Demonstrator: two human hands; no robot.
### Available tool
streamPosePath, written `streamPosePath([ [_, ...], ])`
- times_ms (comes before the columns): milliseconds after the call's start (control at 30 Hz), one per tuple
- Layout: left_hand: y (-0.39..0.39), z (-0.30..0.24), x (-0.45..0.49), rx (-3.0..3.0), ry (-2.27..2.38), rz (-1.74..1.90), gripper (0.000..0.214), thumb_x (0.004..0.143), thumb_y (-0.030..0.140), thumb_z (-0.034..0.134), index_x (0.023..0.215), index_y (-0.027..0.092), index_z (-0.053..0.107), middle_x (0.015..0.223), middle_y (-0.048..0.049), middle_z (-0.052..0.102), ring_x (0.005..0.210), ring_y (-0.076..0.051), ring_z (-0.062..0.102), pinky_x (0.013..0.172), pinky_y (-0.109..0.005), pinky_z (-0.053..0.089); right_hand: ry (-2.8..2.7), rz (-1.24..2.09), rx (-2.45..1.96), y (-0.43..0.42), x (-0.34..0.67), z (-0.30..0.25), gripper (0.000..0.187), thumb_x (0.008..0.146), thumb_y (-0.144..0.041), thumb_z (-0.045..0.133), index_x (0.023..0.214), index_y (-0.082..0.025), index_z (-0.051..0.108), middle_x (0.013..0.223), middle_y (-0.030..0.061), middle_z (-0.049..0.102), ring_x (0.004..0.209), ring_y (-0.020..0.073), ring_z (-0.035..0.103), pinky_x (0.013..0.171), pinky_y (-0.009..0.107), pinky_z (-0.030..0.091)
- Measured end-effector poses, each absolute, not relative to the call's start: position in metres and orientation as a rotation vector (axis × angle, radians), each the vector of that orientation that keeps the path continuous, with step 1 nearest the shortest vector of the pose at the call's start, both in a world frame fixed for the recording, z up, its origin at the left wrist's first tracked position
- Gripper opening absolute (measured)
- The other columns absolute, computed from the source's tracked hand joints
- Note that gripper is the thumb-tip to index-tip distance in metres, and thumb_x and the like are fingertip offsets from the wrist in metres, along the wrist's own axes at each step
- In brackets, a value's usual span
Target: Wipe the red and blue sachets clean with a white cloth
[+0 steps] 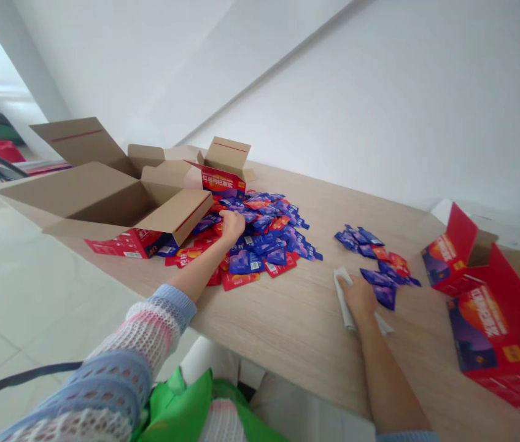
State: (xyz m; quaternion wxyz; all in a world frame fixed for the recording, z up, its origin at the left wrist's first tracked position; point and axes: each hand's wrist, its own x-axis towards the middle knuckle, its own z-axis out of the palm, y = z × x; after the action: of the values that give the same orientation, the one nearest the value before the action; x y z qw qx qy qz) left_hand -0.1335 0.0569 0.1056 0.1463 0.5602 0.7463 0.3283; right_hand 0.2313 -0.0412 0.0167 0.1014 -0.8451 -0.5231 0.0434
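My left fingers [231, 220] curl into the heap of blue sachets [264, 242] on the bench [306, 331], too hidden to tell if they pinch anything; a light touch suits this loose heap. Right of the heap, my right fingers [348, 283] lie pressed together on a folded white sheet [344, 302].

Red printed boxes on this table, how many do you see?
4 red printed boxes: one at the far corner of the open cardboard carton, one under its near edge, two at the table's right end. Others may be hidden.
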Motion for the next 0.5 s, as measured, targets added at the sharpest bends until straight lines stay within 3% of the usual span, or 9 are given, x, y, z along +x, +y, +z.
streamPosePath([
  [67,0.055,0.104,-0.132,1.497,2.298,0.969,0.05,0.097,0.043,0.027,0.125,0.003,0.04,0.113,-0.0248,0.059,0.106,-0.033,0.059,0.085,-0.046,0.046,-1.543,0.118,-2.478,-0.043,0.229,0.017,0.049,0.088,-0.056,0.041,0.113,-0.023,0.067,0.103,0.0137,0.067,0.095,0.0289,0.063,0.075,0.035,0.047],
  [133,0.051,0.106,-0.132,1.464,2.465,0.953,0.059,0.095,0.051,0.02,0.121,0.003,0.041,0.103,-0.025,0.065,0.1,-0.035,0.062,0.083,-0.047,0.045,-1.539,0.126,-2.459,-0.043,0.226,0.015,0.047,0.088,-0.054,0.043,0.11,-0.022,0.069,0.1,0.0134,0.067,0.092,0.0276,0.064,0.074,0.034,0.047],
  [200,0.044,0.11,-0.13,1.583,2.548,0.877,0.06,0.092,0.054,0.024,0.116,0.004,0.047,0.094,-0.0244,0.067,0.092,-0.037,0.064,0.079,-0.047,0.046,-1.543,0.119,-2.42,-0.042,0.223,0.015,0.044,0.088,-0.052,0.045,0.106,-0.021,0.07,0.097,0.0123,0.067,0.089,0.0261,0.064,0.072,0.031,0.046],
  [333,0.018,0.119,-0.114,1.9,2.588,0.752,0.047,0.088,0.042,0.033,0.112,0.006,0.051,0.088,-0.0222,0.067,0.087,-0.036,0.065,0.075,-0.045,0.046,-1.392,-0.08,-2.352,-0.047,0.225,0.031,0.038,0.089,-0.046,0.048,0.11,-0.021,0.069,0.1,0.0112,0.065,0.089,0.023,0.062,0.074,0.029,0.044],
  [500,-0.014,0.114,-0.072,2.29,2.367,0.554,0.044,0.089,0.038,0.029,0.104,0.008,0.056,0.085,-0.0194,0.066,0.081,-0.036,0.065,0.069,-0.045,0.046,-1.027,-0.394,-2.321,-0.059,0.263,0.053,0.04,0.091,-0.041,0.045,0.118,-0.02,0.064,0.111,0.014,0.06,0.099,0.0247,0.059,0.083,0.031,0.043],
])
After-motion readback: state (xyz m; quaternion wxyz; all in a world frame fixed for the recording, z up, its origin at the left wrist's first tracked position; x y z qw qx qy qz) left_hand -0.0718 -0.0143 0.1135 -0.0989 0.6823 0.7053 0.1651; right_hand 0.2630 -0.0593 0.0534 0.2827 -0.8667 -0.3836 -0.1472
